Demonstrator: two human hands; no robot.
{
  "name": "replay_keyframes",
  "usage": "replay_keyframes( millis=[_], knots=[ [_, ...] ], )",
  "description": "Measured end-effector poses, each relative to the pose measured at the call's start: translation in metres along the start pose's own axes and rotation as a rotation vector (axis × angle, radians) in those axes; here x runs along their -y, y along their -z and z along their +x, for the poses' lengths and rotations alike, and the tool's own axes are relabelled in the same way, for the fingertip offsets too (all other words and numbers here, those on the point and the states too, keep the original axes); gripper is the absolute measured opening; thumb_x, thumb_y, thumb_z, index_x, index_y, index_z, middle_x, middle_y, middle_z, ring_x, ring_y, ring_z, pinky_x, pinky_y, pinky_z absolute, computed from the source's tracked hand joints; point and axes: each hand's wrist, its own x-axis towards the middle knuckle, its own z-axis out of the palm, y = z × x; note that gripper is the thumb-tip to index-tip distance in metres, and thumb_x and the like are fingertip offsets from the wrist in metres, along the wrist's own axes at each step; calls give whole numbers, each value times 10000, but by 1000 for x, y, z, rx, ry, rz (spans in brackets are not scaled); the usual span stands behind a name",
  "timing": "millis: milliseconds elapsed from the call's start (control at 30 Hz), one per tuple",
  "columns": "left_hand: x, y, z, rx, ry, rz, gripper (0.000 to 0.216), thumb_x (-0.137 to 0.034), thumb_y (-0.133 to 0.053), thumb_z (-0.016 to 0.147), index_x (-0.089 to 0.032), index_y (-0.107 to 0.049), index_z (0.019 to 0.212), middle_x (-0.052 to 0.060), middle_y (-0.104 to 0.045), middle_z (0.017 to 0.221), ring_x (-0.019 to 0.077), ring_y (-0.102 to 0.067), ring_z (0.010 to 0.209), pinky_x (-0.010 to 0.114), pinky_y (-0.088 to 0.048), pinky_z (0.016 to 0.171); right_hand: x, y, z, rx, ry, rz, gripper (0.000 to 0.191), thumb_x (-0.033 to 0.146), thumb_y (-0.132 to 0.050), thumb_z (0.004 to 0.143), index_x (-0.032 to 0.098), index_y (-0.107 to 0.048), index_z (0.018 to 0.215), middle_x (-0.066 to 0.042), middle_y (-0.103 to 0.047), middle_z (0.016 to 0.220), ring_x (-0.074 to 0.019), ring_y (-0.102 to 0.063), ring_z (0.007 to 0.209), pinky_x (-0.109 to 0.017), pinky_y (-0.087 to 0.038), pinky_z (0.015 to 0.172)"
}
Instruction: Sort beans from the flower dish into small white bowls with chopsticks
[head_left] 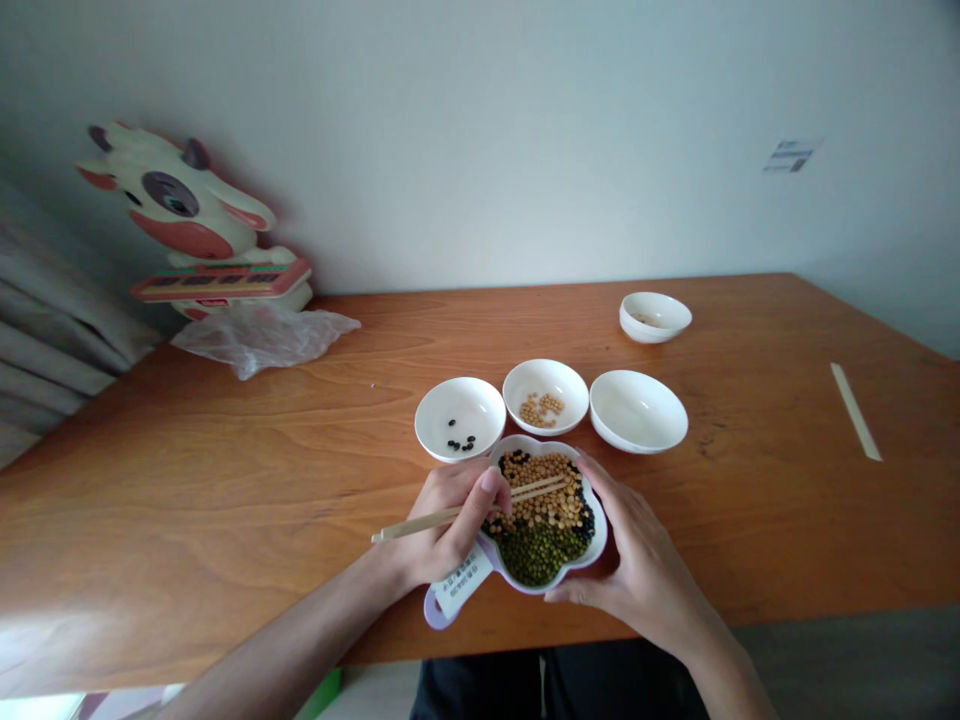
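My left hand [455, 520] is closed around a pair of wooden chopsticks [420, 524]. Their tips reach in among the soybeans [551, 506] of a flower-shaped bowl [598, 545] with a lilac outside and a labelled handle [463, 582]. Green mung beans [541, 552] fill its near part, and black beans [587, 515] show along the sides. My right hand [637, 550] curves round the bowl's right side, gripping it. Just beyond stand three white bowls: the left bowl [425, 420] has several black beans, the middle bowl [577, 395] some soybeans, and the right bowl [637, 410] shows nothing inside.
Farther back is another white bowl [655, 330] with a little something in it. A paper strip [856, 412] lies at the right. A cow-shaped toy keyboard [217, 240] and a clear plastic bag [266, 338] occupy the table's [247, 460] back left, by the wall.
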Motion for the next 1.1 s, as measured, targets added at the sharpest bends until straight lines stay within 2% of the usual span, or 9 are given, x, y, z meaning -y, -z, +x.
replay_keyframes(
  millis=[167,567,767,1100],
  knots=[
    [1,1,0,20,-51,12,482,-350,-339,1188,-183,-668,877,26,-658,796,162,-610,748,304,-468,778,-2,0,-3,-2,11,-6,1299,705,-933,721,383,-204,1747,-141,-442,1771,-456,-508,1564,-684,-489,1240],
    [0,4,-2,33,-4,-1,444,-368,-383,1178,-190,-689,911,24,-670,836,163,-610,782,296,-461,796,6,4,0,2,-10,12,1279,694,-935,727,380,-219,1739,-131,-479,1749,-435,-534,1546,-629,-507,1233],
    [1,4,-2,44,32,1,468,-381,-375,1177,-184,-691,894,31,-671,830,170,-602,772,296,-455,770,5,1,-1,-1,-6,26,1326,714,-941,702,346,-209,1745,-164,-489,1733,-454,-538,1536,-650,-501,1228],
    [1,3,0,30,13,15,459,-378,-386,1174,-184,-685,885,21,-663,817,157,-604,764,287,-449,759,2,0,-1,-5,15,10,1311,716,-932,715,366,-200,1744,-162,-478,1739,-458,-529,1544,-669,-513,1217]
  ],
)
